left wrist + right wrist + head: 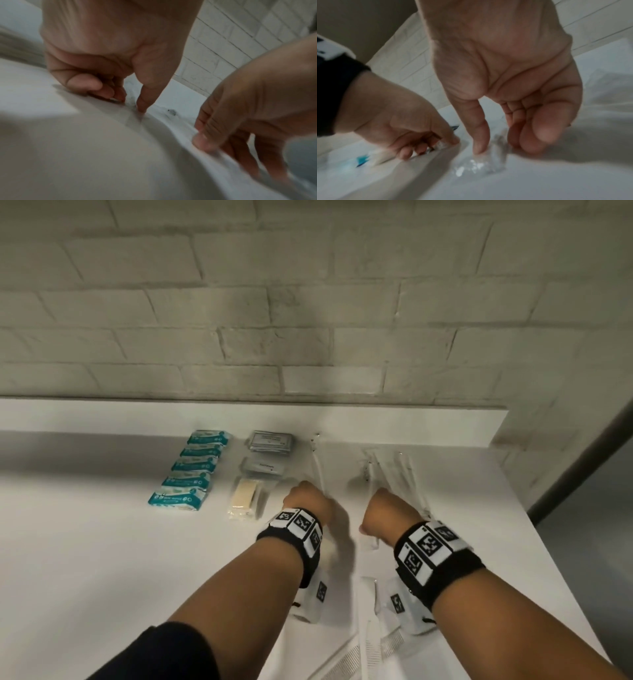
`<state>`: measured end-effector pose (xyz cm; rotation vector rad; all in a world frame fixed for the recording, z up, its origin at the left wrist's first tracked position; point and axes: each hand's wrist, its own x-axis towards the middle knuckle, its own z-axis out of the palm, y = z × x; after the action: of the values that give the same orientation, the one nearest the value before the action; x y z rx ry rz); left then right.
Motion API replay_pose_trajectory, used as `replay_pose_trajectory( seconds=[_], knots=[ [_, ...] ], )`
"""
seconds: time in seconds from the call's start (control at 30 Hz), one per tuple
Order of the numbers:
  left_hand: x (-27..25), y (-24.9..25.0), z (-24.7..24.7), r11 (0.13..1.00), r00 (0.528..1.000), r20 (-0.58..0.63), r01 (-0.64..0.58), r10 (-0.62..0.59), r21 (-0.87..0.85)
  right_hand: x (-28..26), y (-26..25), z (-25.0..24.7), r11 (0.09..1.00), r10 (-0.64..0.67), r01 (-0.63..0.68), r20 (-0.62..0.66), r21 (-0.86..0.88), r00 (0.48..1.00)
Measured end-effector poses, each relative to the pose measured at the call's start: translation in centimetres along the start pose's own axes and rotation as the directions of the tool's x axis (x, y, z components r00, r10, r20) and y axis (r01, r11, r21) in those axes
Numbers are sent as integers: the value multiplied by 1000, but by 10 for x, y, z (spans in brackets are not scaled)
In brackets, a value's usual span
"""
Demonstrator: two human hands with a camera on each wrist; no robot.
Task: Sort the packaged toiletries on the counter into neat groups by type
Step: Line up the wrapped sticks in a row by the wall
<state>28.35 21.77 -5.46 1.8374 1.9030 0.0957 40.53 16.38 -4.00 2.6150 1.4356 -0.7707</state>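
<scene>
Pinching clear wrapped packets flat on the counter (102,542): left hand (308,503) one (320,474), right hand (390,513) another (481,162).

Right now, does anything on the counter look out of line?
The clear-wrapped toothbrushes under the right hand fan out askew; the teal packets sit in a tidy row.

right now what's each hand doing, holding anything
Left hand: fingers curled, thumb and fingertips pinching a clear wrapped packet on the counter.
Right hand: thumb and fingers closing on another clear packet.
</scene>
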Motion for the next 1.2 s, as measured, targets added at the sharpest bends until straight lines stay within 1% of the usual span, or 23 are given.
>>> replay_pose_trajectory(
  seconds=[0.03,0.1,0.17,0.23,0.3,0.33,0.4,0.43,0.47,0.5,0.53,0.57,0.6,0.63,0.7,0.73,0.8,0.83,0.9,0.97,1.07,1.13,1.2],
  knots=[
    [1,-1,-2,1000,999,35,-6,5,29,-2,2,-4,999,-20,21,36,-40,999],
    [1,-2,-9,998,998,64,-26,23,55,-8,10,-10,994,-54,63,92,-94,994],
    [0,-4,-14,998,996,76,-47,44,36,-11,19,-13,995,-76,81,77,-62,994],
    [-6,-6,-20,993,995,57,-87,82,75,-13,24,-17,994,-108,108,20,22,994],
    [-12,-8,-24,979,989,-32,-137,143,150,-13,24,-20,983,-147,153,-72,100,987],
    [-18,-9,-27,967,978,-90,-167,187,191,-13,23,-23,976,-175,191,-145,102,974],
    [-29,-11,-30,915,934,-170,-251,315,317,-16,22,-25,966,-229,254,-283,53,931],
    [-34,-12,-30,871,903,-180,-300,391,389,-18,21,-23,960,-264,279,-307,4,914],
    [-39,-14,-28,820,869,-159,-360,468,445,-21,20,-20,951,-306,305,-296,-51,905],
    [-43,-15,-26,771,840,-115,-421,530,477,-22,19,-14,937,-348,340,-249,-74,904],
    [-46,-16,-24,742,821,-64,-476,568,471,-25,20,-10,921,-387,386,-191,-44,902],
    [-49,-17,-22,734,810,-25,-518,586,438,-27,20,-6,907,-417,421,-126,12,900],
    [-51,-19,-20,740,805,-7,-542,593,398,-28,21,-4,890,-448,453,-97,46,889],
    [-52,-20,-19,747,800,-11,-555,600,366,-28,22,-4,881,-464,470,-99,49,880],
    [-52,-24,-16,763,799,-36,-558,600,328,-29,25,-7,886,-461,464,-145,-11,876],
    [-50,-26,-16,770,809,-19,-552,588,320,-31,26,-9,887,-461,456,-156,-70,874],
    [-48,-29,-14,770,825,86,-554,558,317,-33,28,-9,883,-454,432,-103,-182,885],
    [-47,-31,-13,757,819,150,-570,554,319,-34,28,-7,880,-441,420,-50,-223,896],
    [-46,-33,-12,707,772,248,-636,585,310,-35,27,-3,871,-419,412,34,-267,907],
    [-44,-35,-10,672,735,282,-678,616,300,-37,23,-2,872,-415,410,43,-266,909],
    [-40,-38,-10,680,732,286,-681,618,273,-42,7,-4,880,-415,413,45,-236,909],
    [-25,-47,-15,663,704,289,-709,649,241,-44,-19,0,891,-399,402,59,-209,915],
    [-17,-51,-19,725,737,302,-667,605,175,-43,-39,1,895,-395,401,73,-196,916]
  ],
)
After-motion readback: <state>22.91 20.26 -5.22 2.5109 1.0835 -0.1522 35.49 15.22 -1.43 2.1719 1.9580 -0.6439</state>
